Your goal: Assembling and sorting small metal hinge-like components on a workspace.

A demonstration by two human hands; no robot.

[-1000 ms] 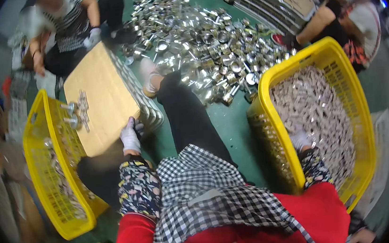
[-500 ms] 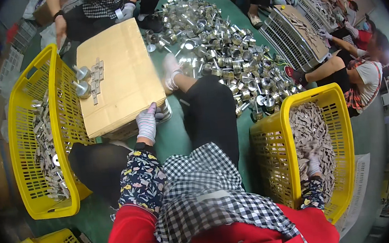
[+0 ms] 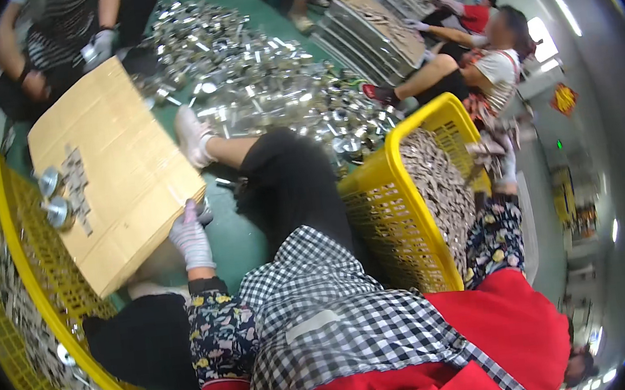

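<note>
flat grey pieces (image 3: 481, 148) sit in the curled, gloved right hand (image 3: 507, 161) by the yellow basket (image 3: 387, 217), while the gloved left hand (image 3: 191, 240) pinches the near corner of the cardboard (image 3: 123, 169).

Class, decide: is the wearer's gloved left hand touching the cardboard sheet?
Touching: the head view shows the left hand with its thumb lapped over the edge of the cardboard sheet.

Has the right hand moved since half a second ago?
Yes. The right hand has come up off the gray pieces in the yellow basket, shifting rightward toward the basket's right rim.
</note>
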